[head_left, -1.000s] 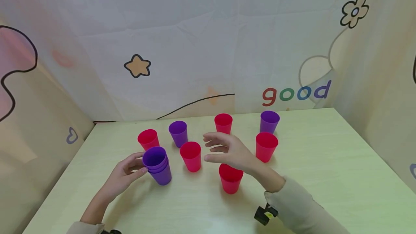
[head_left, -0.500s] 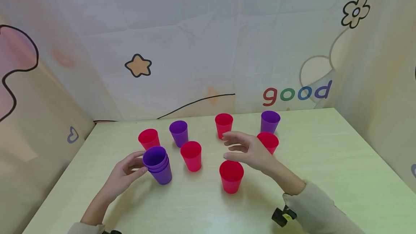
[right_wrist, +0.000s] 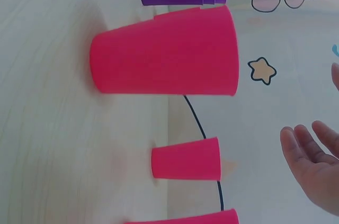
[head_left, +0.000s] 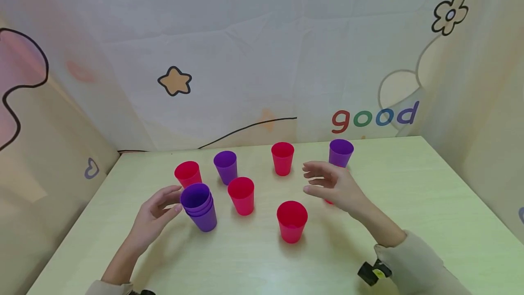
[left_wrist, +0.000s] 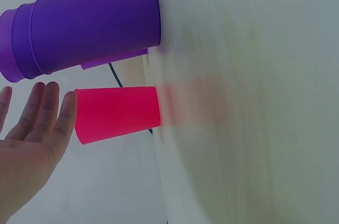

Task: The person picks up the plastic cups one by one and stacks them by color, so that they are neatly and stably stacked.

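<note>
A stack of purple cups point(head_left: 202, 211) stands upright on the table at the left front. My left hand point(head_left: 153, 213) is beside its left side, fingers parted, holding nothing. In the left wrist view the fingers point(left_wrist: 45, 113) are extended, with a small gap to the purple rims. My right hand point(head_left: 337, 188) hovers at the right with loosely bent fingers and nothing in them. It hides most of a red cup point(head_left: 330, 202) and overlaps the foot of a purple cup point(head_left: 341, 150). Nearest in front of it stands another red cup point(head_left: 292, 224), large in the right wrist view.
Other single cups stand upright: a red cup point(head_left: 241, 197) in the middle, a red cup point(head_left: 283, 160) and a purple cup point(head_left: 226, 169) at the back, and a red cup point(head_left: 188, 173) behind the stack. A printed cloth point(head_left: 245, 58) hangs behind the pale table point(head_left: 245, 267).
My right hand has moved to the right, from above the front red cup to over the right-hand red cup. My left hand has drawn slightly away from the stack. The cups stand as before.
</note>
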`<state>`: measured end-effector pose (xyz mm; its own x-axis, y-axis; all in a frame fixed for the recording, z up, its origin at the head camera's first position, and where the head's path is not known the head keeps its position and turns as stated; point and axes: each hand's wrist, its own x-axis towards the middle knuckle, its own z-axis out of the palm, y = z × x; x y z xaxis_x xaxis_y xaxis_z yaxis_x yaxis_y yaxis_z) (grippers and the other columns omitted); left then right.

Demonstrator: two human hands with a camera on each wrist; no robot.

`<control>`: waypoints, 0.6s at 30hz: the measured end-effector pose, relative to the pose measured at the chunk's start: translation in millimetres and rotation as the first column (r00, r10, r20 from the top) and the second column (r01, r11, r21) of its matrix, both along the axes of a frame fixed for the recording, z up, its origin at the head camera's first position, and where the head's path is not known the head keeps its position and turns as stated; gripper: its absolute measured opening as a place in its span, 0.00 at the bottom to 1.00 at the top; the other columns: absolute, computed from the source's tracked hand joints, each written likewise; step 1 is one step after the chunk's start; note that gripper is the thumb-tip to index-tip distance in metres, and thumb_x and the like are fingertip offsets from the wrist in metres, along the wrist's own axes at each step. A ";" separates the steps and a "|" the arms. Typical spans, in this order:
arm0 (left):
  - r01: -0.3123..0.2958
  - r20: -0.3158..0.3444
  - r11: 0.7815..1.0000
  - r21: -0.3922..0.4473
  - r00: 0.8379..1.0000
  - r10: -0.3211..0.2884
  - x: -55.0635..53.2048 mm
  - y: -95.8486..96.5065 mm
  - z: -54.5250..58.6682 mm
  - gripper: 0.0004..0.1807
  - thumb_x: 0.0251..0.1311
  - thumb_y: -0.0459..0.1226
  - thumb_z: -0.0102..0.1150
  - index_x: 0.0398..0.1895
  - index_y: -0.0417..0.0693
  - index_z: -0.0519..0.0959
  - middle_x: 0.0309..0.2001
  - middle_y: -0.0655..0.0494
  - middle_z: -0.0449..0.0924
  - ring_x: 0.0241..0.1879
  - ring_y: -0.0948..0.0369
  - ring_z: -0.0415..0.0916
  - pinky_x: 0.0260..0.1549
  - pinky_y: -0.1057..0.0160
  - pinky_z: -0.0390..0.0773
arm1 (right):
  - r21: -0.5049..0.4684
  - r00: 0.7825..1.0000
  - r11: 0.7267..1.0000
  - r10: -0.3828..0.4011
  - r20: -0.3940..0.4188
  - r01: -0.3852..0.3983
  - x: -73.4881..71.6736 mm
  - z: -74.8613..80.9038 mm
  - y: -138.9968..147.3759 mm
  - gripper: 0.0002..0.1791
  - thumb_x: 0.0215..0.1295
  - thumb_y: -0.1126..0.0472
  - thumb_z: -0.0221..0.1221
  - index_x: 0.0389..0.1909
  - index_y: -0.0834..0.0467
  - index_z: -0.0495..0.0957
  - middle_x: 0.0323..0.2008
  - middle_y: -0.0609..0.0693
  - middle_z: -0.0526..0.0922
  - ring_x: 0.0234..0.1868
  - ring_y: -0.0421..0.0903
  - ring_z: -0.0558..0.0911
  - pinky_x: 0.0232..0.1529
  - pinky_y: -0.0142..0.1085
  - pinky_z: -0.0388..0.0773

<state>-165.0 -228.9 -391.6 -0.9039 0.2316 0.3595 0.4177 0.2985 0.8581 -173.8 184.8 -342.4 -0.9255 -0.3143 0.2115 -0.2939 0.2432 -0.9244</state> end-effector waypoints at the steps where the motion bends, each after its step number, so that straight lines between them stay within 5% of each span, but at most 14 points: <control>1: -0.005 0.005 1.000 0.008 1.000 0.005 0.2 0.7 0.5 0.22 0.60 0.28 0.53 0.58 0.33 0.65 0.47 0.56 0.76 0.47 0.69 0.72 0.42 0.71 0.74 | 0.000 1.000 1.000 -0.011 -0.004 0.011 -0.4 0.0 2.1 0.28 0.56 0.64 0.62 0.57 0.65 0.67 0.52 0.60 0.73 0.51 0.57 0.74 0.45 0.33 0.75; 7: -0.026 0.032 0.999 0.034 0.999 0.025 0.4 4.4 1.2 0.23 0.60 0.30 0.53 0.58 0.32 0.64 0.49 0.62 0.74 0.49 0.70 0.71 0.43 0.72 0.73 | 0.049 0.996 0.995 -0.087 -0.020 0.088 -1.5 -1.2 14.5 0.27 0.57 0.61 0.62 0.57 0.64 0.67 0.51 0.60 0.74 0.50 0.56 0.76 0.42 0.31 0.76; 18: -0.047 0.071 0.998 0.029 0.996 0.045 -1.4 9.7 0.3 0.24 0.59 0.32 0.56 0.58 0.34 0.65 0.49 0.58 0.74 0.47 0.69 0.72 0.42 0.71 0.74 | 0.052 0.971 0.971 -0.228 -0.069 0.232 -4.0 -0.6 44.4 0.27 0.59 0.59 0.60 0.58 0.63 0.66 0.51 0.62 0.73 0.51 0.55 0.74 0.42 0.27 0.74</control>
<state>-166.4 -219.2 -391.3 -0.9368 0.1788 0.3006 0.3420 0.2890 0.8942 -177.9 229.2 -343.0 -0.9599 -0.1087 0.2582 -0.2802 0.3651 -0.8878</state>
